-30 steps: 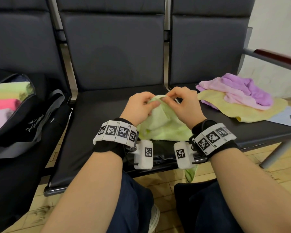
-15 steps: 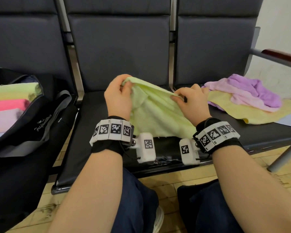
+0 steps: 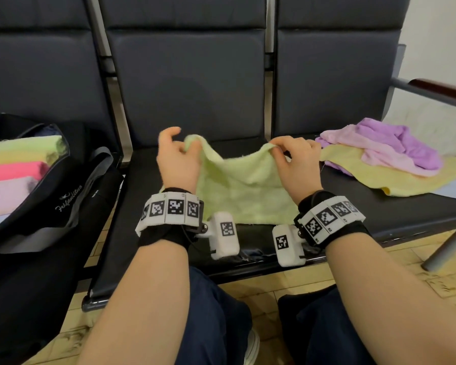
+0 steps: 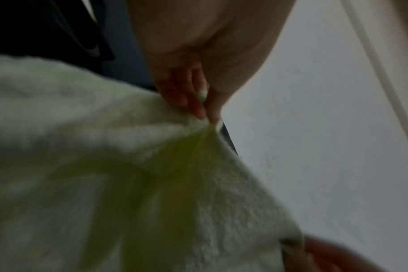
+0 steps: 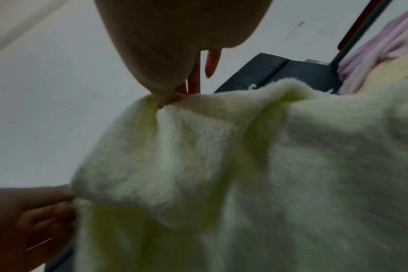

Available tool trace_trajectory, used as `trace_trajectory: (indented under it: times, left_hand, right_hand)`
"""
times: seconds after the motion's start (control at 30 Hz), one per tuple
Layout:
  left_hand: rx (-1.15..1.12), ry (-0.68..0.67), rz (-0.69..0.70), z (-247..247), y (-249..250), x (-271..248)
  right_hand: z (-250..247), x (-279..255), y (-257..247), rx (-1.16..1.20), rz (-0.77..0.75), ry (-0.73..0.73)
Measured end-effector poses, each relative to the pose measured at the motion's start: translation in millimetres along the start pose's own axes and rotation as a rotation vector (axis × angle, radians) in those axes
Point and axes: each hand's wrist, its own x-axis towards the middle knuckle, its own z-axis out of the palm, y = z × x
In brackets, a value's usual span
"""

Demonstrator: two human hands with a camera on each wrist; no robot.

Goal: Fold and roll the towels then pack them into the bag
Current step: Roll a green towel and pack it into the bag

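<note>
A light green towel (image 3: 242,185) hangs spread between both hands above the middle seat of a dark bench. My left hand (image 3: 178,159) pinches its upper left corner between thumb and fingers; the pinch shows in the left wrist view (image 4: 206,114). My right hand (image 3: 295,162) pinches the upper right corner, seen close in the right wrist view (image 5: 170,99). The towel's (image 5: 245,165) top edge sags between the two corners and its lower edge lies on the seat. A black bag (image 3: 48,196) stands open on the left seat with several rolled towels (image 3: 19,167) inside.
On the right seat lies a heap of loose towels: purple (image 3: 406,146) and pink (image 3: 366,151) on top of a yellow one (image 3: 395,177). A wooden armrest (image 3: 442,90) bounds the bench at the right. The middle seat (image 3: 148,219) shows dark beside the towel. My knees are below the bench edge.
The hands drew apart from a bunched grip at the centre, spreading the green towel open. It has since come down lower toward the seat, and its top edge now sags.
</note>
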Motion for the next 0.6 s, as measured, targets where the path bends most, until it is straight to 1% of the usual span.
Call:
trace_trajectory:
  times: [0.03, 0.1, 0.13, 0.17, 0.2, 0.27, 0.37, 0.47, 0.53, 0.6]
  left_hand:
    - [0.005, -0.142, 0.028, 6, 3, -5]
    - [-0.021, -0.426, 0.1, 16, 13, -19]
    - [-0.012, -0.541, 0.134, 21, 18, -26]
    - [0.023, -0.627, 0.161, 25, 20, -30]
    - [0.066, -0.68, 0.175, 29, 21, -34]
    - [0.129, -0.693, 0.174, 32, 18, -36]
    - [0.152, -0.587, 0.176, 33, 16, -36]
    - [0.109, -0.505, 0.198, 29, 17, -32]
    - [0.099, -0.485, 0.229, 27, 18, -33]
    - [0.066, -0.492, 0.235, 25, 21, -33]
  right_hand:
    - [-1, 2, -3, 0.03, -0.009, 0.004]
    - [-2, 4, -9, 0.103, -0.022, -0.042]
    - [-3, 3, -11, 0.14, -0.018, -0.065]
    - [-3, 3, -13, 0.165, -0.009, -0.083]
    - [-3, 2, -15, 0.182, 0.001, -0.099]
    - [-4, 1, -16, 0.211, 0.016, -0.12]
    - [-5, 1, -18, 0.209, -0.013, -0.108]
    - [-3, 3, -16, 0.178, -0.037, -0.117]
    - [-2, 3, -14, 0.193, -0.015, -0.172]
    - [-2, 1, -10, 0.257, 0.023, -0.273]
